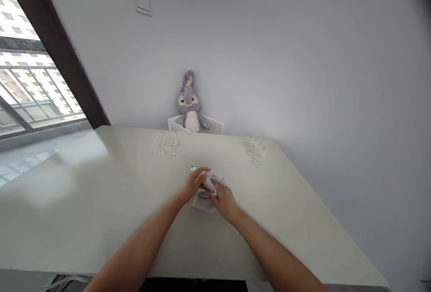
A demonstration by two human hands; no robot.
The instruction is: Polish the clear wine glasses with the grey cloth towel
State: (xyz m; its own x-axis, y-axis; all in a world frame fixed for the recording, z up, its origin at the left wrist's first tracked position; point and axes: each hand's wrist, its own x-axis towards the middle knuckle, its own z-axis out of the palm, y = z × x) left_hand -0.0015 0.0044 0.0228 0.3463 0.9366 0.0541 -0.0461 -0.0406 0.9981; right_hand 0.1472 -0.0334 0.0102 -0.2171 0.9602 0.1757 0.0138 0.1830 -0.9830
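Over the middle of the table, my left hand (pixel 194 183) is closed around a small stemmed glass (pixel 193 167), whose clear foot sticks out beyond the fingers. A white cloth (pixel 204 203) wraps the rest of the glass and hangs down toward the tabletop. My right hand (pixel 225 200) grips the cloth, with its fingers pressed into the folds at the bowl end. The bowl itself is hidden by cloth and fingers.
Two clear stemmed glasses (pixel 173 144) stand upright at the back left of the pale table (pixel 111 202). Two more glasses (pixel 258 153) are at the back right. Behind the far edge, a grey plush toy (pixel 191 103) sits in a white basket (pixel 215 126) against the wall.
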